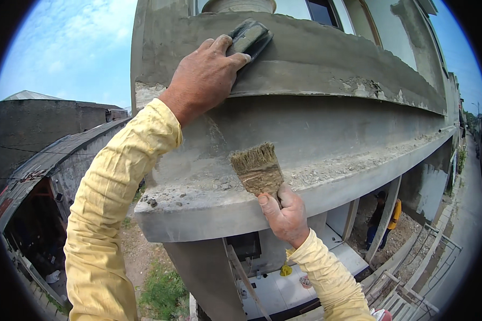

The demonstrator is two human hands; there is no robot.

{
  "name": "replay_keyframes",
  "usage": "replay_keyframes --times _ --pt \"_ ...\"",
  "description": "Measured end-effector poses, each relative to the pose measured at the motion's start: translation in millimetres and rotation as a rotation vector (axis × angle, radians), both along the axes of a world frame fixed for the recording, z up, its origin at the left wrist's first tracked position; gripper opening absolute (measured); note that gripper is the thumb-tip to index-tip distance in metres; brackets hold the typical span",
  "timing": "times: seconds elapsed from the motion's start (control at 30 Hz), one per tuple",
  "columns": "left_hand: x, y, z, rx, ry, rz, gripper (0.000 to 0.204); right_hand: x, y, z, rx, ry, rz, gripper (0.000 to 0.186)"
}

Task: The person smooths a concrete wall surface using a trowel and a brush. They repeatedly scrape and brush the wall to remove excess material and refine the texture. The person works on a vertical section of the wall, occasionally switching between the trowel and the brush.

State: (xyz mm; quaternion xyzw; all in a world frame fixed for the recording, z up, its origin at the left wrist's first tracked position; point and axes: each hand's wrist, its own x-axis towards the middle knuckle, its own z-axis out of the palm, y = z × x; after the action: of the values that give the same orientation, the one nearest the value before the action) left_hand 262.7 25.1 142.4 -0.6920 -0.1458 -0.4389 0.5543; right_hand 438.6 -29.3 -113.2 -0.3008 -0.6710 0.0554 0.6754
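My left hand (204,80) is closed on a dark plastering float (250,38), which lies against the damp grey plaster (316,53) of the upper wall band. Lower down, my right hand (287,214) grips the short handle of a wide, cement-caked brush (258,170). The brush's stiff bristles point up, in front of the ledge; whether they touch anything cannot be told. Fingers of the left hand hide part of the float.
Crumbs of mortar lie along the concrete ledge (326,177). A bucket-like rim (240,6) shows above the wall. Far below are a tiled floor (289,289), wooden planks and a person in an orange top (394,214). A road (468,198) runs at right.
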Motion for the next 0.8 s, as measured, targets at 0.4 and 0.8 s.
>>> replay_keyframes --times 0.4,0.8 --pt "-20.7 -2.3 -22.3 0.014 -0.207 0.063 0.039 180.9 -140.1 -88.9 -0.332 0.274 -0.367 0.035" --pt "275.9 -33.4 12.8 -0.046 0.077 0.066 0.037 266.1 -256.9 -202.7 -0.368 0.239 -0.853 0.023"
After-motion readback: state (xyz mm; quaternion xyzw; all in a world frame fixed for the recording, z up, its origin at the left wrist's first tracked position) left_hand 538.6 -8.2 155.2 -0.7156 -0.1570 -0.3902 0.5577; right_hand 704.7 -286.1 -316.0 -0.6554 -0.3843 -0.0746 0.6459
